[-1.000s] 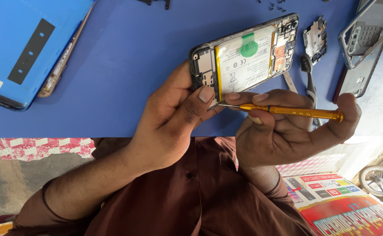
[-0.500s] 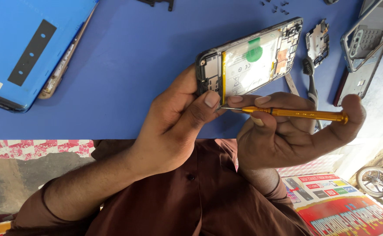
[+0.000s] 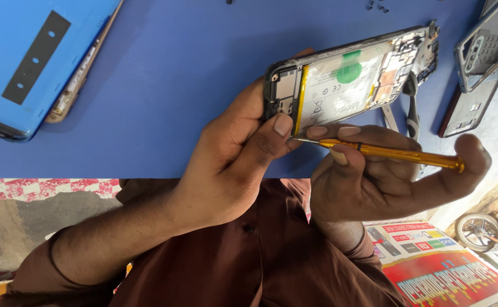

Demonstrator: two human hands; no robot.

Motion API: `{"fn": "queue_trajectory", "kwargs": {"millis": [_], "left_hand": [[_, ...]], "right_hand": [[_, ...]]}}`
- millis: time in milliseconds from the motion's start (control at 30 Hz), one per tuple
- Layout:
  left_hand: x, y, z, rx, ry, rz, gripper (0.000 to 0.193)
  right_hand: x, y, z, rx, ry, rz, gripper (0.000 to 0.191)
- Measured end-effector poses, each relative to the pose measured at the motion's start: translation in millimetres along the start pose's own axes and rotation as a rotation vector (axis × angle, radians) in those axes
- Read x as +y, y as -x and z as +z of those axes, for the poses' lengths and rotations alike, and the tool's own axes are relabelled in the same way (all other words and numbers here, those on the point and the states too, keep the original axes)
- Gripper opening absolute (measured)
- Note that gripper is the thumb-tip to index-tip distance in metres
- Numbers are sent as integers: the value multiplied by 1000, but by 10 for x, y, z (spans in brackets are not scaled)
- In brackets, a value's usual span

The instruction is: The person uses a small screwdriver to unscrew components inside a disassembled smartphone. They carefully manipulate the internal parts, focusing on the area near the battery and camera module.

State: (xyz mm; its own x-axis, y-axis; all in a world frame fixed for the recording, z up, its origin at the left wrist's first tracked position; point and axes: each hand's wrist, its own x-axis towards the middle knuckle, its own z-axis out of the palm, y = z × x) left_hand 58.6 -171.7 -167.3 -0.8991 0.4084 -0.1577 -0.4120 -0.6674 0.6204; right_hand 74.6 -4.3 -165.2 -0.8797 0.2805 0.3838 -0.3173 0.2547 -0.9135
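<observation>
I see my left hand [image 3: 226, 165] clamped on the near end of an opened phone [image 3: 351, 82], thumb pressed on its lower frame, fingers hidden behind it. The phone is held above the blue bench [image 3: 175, 74], toward its right edge, long axis running from my left grip up and away to the right, with the pale battery facing me. My right hand [image 3: 374, 182] is closed around a yellow screwdriver [image 3: 391, 152]; its shaft lies almost parallel to the phone and just below it, tip pointing left at the phone's near corner beside my left thumb. I cannot tell whether the tip touches the frame. On the bench's far right edge lie a grey back cover [image 3: 482, 51] and another dark part, both cut off. A blue case [image 3: 27, 62] sits at the left corner, partly out of view. Small screws [image 3: 376, 5] near the far edge are hard to make out.
</observation>
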Motion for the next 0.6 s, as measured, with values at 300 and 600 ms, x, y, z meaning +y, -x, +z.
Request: {"fn": "queue_trajectory", "kwargs": {"millis": [300, 600], "left_hand": [[60, -59, 18, -7, 37, -22, 38], [50, -64, -34, 28, 8, -78, 38]], "right_hand": [[40, 43, -75, -91, -5, -64, 73], [169, -19, -58, -130, 102, -238, 66]]}}
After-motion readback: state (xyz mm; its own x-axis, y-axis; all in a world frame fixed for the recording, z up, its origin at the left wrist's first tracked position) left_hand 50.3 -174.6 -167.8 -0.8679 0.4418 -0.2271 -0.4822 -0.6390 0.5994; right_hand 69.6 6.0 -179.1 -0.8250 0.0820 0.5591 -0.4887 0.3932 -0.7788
